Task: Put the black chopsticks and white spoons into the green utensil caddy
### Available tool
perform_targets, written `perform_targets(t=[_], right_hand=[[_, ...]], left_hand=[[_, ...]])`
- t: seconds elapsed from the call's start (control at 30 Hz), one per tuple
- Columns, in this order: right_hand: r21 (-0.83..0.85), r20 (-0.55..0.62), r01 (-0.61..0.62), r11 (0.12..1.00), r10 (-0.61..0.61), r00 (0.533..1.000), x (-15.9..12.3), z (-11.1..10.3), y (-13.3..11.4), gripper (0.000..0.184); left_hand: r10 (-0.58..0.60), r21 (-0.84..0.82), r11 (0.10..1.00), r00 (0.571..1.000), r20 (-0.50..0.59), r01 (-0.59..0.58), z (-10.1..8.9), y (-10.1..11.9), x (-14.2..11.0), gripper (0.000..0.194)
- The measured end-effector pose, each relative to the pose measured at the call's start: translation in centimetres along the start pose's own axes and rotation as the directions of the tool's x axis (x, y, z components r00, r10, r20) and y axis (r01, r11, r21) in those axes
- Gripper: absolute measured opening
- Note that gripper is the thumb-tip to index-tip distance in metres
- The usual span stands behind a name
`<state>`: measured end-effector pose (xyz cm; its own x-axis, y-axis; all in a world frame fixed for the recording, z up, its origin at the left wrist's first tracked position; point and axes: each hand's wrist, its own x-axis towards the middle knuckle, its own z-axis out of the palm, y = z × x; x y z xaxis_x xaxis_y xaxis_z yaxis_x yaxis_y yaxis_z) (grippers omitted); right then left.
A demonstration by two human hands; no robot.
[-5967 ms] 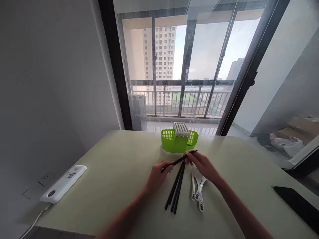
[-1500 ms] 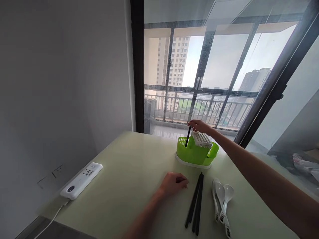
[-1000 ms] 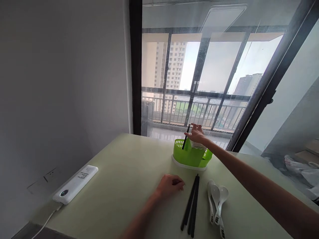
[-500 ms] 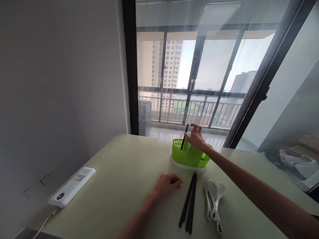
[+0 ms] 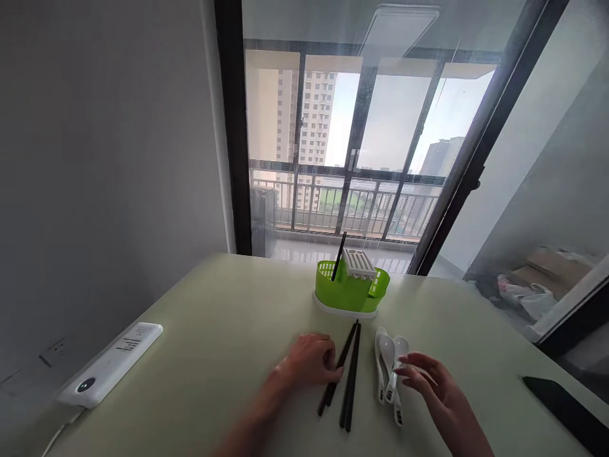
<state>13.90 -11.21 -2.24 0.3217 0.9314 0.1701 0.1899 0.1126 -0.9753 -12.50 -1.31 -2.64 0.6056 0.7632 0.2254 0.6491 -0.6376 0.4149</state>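
Black chopsticks (image 5: 352, 378) lie on the table, spread into two pairs pointing away from me. My left hand (image 5: 307, 360) is at the left pair, its thumb and curled fingers closed around those chopsticks. Several white spoons (image 5: 387, 349) lie to the right, handles toward me. Beside them hovers my right hand (image 5: 436, 388), thumb and index finger apart, fingertips close to the spoon on the right; it holds nothing. Beyond the chopsticks stands a green utensil holder (image 5: 345, 295) with a white slotted top (image 5: 359, 263). Thin black chopsticks (image 5: 339, 257) lean in its left basket.
A white power strip (image 5: 114, 362) with a cord lies at the table's left edge by the wall. A dark flat object (image 5: 566, 406) is at the right. Behind the table (image 5: 228, 304) is a glass door with a dark frame (image 5: 233, 127).
My right hand has come back from the holder down to the spoons. My left hand has reached the chopsticks, which have parted into two pairs. The view has shifted slightly.
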Motion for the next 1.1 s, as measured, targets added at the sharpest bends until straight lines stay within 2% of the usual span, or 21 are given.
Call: perform_targets(t=[0.07, 0.13, 0.27, 0.33, 0.43, 0.57, 0.7, 0.87, 1.1], right_hand=[[-0.008, -0.1, -0.057, 0.998, 0.055, 0.993, -1.1, -1.6, 2.7, 0.047], [0.0, -0.142, -0.1, 0.995, 0.099, 0.985, -1.4, -2.5, 4.6, 0.051], [-0.021, -0.204, -0.115, 0.993, 0.109, 0.973, -1.6, -2.8, 6.4, 0.049], [-0.028, -0.202, -0.106, 0.994, 0.098, 0.974, -1.7, -2.7, 6.4, 0.048], [-0.046, -0.136, -0.118, 0.992, 0.111, 0.984, -1.8, -2.5, 5.9, 0.048], [-0.118, -0.111, -0.111, 0.987, 0.098, 0.989, -2.0, -2.1, 5.3, 0.046], [-0.139, -0.1, -0.095, 0.986, 0.081, 0.992, -2.1, -1.9, 5.7, 0.042], [-0.132, -0.093, -0.092, 0.987, 0.08, 0.992, -2.2, -2.2, 5.8, 0.04], [-0.149, -0.102, -0.076, 0.986, 0.061, 0.993, -2.4, -1.8, 4.9, 0.039]], left_hand=[[-0.024, 0.028, 0.999, 1.0, 0.013, 0.024, -0.1, 0.0, 0.1, 0.02], [-0.052, 0.064, 0.997, 0.999, 0.009, 0.052, -0.2, 0.1, 0.2, 0.022], [-0.126, 0.144, 0.98, 0.989, -0.077, 0.136, -0.7, -0.1, 0.7, 0.024], [-0.161, 0.196, 0.963, 0.979, -0.127, 0.184, -0.9, -0.4, 0.9, 0.017], [-0.199, 0.267, 0.934, 0.966, -0.164, 0.238, -1.0, -1.1, 1.2, 0.01], [-0.248, 0.311, 0.902, 0.949, -0.195, 0.3, -0.7, -1.7, 1.6, 0.008], [-0.291, 0.322, 0.879, 0.931, -0.22, 0.351, -0.3, -1.7, 1.7, 0.011], [-0.309, 0.255, 0.897, 0.925, -0.223, 0.361, -0.3, -1.4, 1.7, 0.012], [-0.298, 0.058, 0.946, 0.927, -0.229, 0.319, -0.1, -0.2, 1.7, 0.012]])
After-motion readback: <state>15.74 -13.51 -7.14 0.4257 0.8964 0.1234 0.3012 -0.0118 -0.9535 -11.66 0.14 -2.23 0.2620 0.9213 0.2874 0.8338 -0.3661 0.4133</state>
